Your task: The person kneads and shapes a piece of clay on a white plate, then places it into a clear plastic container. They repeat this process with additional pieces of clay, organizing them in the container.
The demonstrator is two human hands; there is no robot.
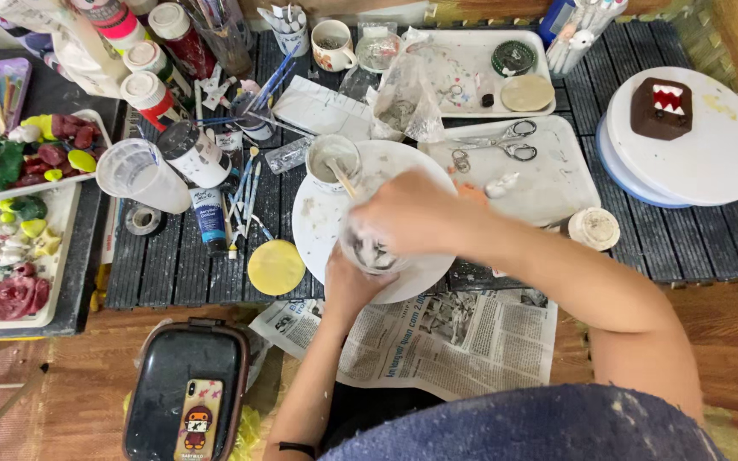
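Clear cup (371, 253) in left hand (350, 286), right hand (403, 213) fingers on rim

A dark grey slatted plastic mat (172, 256) covers the wooden floor (70, 393). On the mat lie a round white plate (318, 222), a yellow round lid (275, 267), a white rectangular tray (548, 179) and a white turntable (711, 162). A sheet of newspaper (446, 341) overlaps its front edge.

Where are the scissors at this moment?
In the head view, the scissors lie on the white tray right of centre, just above the right hand and left of the round white turntable.
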